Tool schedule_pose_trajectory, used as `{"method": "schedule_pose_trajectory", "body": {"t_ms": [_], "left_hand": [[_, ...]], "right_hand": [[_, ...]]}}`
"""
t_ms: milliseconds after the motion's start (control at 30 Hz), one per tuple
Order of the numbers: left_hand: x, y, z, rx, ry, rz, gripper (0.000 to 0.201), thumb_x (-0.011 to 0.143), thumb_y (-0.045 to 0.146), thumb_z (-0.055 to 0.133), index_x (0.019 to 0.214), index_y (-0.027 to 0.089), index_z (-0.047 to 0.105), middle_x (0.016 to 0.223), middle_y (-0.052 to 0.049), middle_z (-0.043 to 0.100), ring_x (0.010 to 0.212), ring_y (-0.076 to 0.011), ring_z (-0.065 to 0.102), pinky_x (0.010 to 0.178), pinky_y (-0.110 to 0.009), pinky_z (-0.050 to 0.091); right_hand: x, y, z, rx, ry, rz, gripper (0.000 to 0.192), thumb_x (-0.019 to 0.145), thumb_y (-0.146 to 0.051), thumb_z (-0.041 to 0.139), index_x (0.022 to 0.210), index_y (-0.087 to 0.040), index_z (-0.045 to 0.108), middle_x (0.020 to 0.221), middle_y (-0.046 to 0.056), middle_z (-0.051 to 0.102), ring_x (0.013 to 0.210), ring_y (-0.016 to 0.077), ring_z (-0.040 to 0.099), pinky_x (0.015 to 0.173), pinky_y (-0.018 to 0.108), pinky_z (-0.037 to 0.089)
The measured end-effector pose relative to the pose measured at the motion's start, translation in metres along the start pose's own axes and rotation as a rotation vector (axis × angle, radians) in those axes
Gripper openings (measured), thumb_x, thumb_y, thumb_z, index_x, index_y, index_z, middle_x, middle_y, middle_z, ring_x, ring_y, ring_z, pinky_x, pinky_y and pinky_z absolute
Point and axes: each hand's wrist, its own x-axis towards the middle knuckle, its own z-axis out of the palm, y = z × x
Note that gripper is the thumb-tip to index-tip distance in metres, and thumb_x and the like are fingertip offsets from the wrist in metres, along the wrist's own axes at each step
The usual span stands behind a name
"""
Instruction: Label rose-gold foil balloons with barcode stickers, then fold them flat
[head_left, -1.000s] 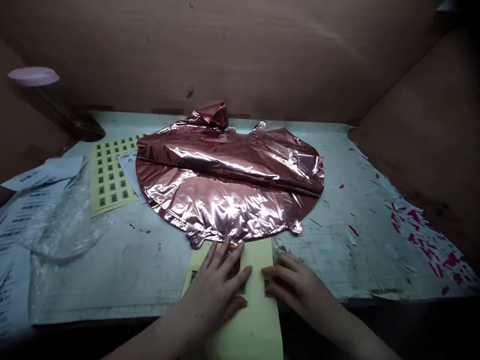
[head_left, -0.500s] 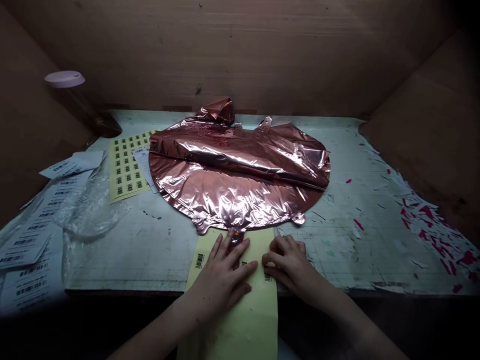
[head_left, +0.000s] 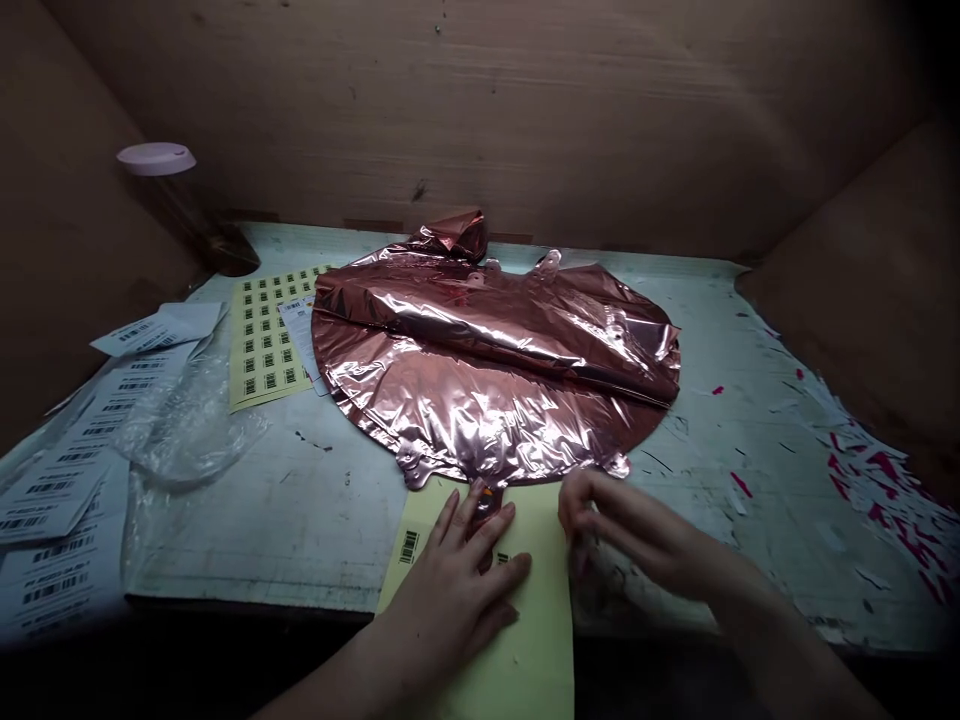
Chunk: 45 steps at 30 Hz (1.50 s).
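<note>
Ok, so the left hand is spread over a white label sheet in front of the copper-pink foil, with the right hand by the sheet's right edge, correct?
One thing's off: in the head view, the label sheet under the left hand is yellow, not white. The rest of your statement stands.

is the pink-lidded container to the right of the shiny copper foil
No, the pink-lidded container is at the back left of the view, left of the copper foil.
</note>
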Motion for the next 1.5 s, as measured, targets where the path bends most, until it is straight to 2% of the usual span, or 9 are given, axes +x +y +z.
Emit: {"method": "schedule_pose_trajectory", "body": {"t_ms": [133,333,767,867,967,1067,1233,1367,1500], "left_hand": [[-0.002,-0.002,0.003,-0.019,0.01,-0.005,0.041,0.09,0.032,0.062,0.13,0.029,0.057,0.156,-0.007,0.036,0.149,-0.0385,0.017,0.114,-0.067,0.028],[-0.005,-0.004,0.008,-0.049,0.023,-0.009,0.042,0.092,0.038,0.058,0.133,0.029,0.054,0.158,-0.005,0.033,0.15,-0.0365,0.011,0.116,-0.065,0.025],[-0.005,-0.005,0.004,-0.079,0.014,-0.002,0.042,0.092,0.038,0.059,0.133,0.029,0.054,0.157,-0.006,0.035,0.15,-0.0375,0.012,0.117,-0.065,0.025],[-0.004,-0.004,0.006,-0.078,0.007,-0.003,0.042,0.092,0.038,0.058,0.133,0.029,0.054,0.156,-0.007,0.036,0.149,-0.0383,0.013,0.116,-0.066,0.026],[-0.004,-0.005,0.006,-0.067,0.022,0.006,0.044,0.089,0.039,0.063,0.131,0.028,0.056,0.154,-0.009,0.04,0.148,-0.042,0.017,0.112,-0.069,0.03],[-0.005,-0.01,-0.009,-0.11,0.105,0.088,0.037,0.087,0.038,0.065,0.121,0.023,0.062,0.141,-0.009,0.055,0.139,-0.0415,0.038,0.108,-0.065,0.04],[0.009,-0.039,-0.059,-0.146,0.177,0.005,0.033,0.092,0.014,0.046,0.121,0.016,0.062,0.122,-0.011,0.067,0.116,-0.0222,0.062,0.101,-0.038,0.053],[0.035,-0.073,-0.07,-0.194,0.015,0.138,0.052,0.085,0.007,0.046,0.137,0.015,0.052,0.138,-0.012,0.058,0.132,-0.025,0.051,0.111,-0.041,0.044],[0.054,-0.091,-0.066,-0.418,-0.047,0.181,0.046,0.085,0.013,0.057,0.13,0.022,0.059,0.124,-0.009,0.067,0.118,-0.0232,0.062,0.102,-0.036,0.049]], "right_hand": [[0.059,0.008,0.0,0.146,0.071,-0.002,0.016,0.097,-0.037,0.052,0.097,-0.021,0.051,0.09,0.002,0.059,0.08,0.0156,0.058,0.072,0.031,0.049],[0.105,0.02,0.006,-0.09,0.002,-0.017,0.012,0.095,-0.028,0.054,0.104,-0.021,0.052,0.096,0.002,0.061,0.083,0.0157,0.057,0.072,0.03,0.049],[0.113,0.006,0.005,-0.519,-0.094,-0.111,0.017,0.087,-0.014,0.061,0.103,-0.019,0.056,0.099,0.006,0.061,0.088,0.0197,0.054,0.076,0.033,0.048],[0.112,0.012,0.008,-0.675,0.027,-0.122,0.029,0.085,-0.021,0.068,0.111,-0.02,0.057,0.109,0.01,0.058,0.099,0.0253,0.053,0.081,0.04,0.049],[0.102,0.019,0.01,-0.851,0.312,-0.135,0.033,0.087,-0.028,0.067,0.116,-0.015,0.059,0.115,0.018,0.056,0.103,0.032,0.053,0.083,0.05,0.05],[0.079,0.023,0.016,-0.843,0.254,-0.354,0.02,0.095,-0.022,0.053,0.109,-0.014,0.065,0.107,0.016,0.064,0.098,0.0278,0.059,0.079,0.044,0.055],[0.05,0.029,0.032,-0.961,0.108,-0.667,0.039,0.097,-0.008,0.042,0.134,-0.011,0.055,0.127,0.017,0.065,0.123,0.0306,0.057,0.094,0.049,0.055],[0.056,0.036,0.032,-0.711,0.192,-0.693,0.037,0.098,-0.011,0.045,0.131,-0.018,0.06,0.118,0.012,0.071,0.117,0.0257,0.063,0.092,0.043,0.058],[0.072,0.034,0.024,-0.129,0.258,-0.269,0.012,0.092,-0.026,0.062,0.092,-0.021,0.073,0.091,0.007,0.075,0.087,0.0206,0.07,0.076,0.036,0.058]]}}
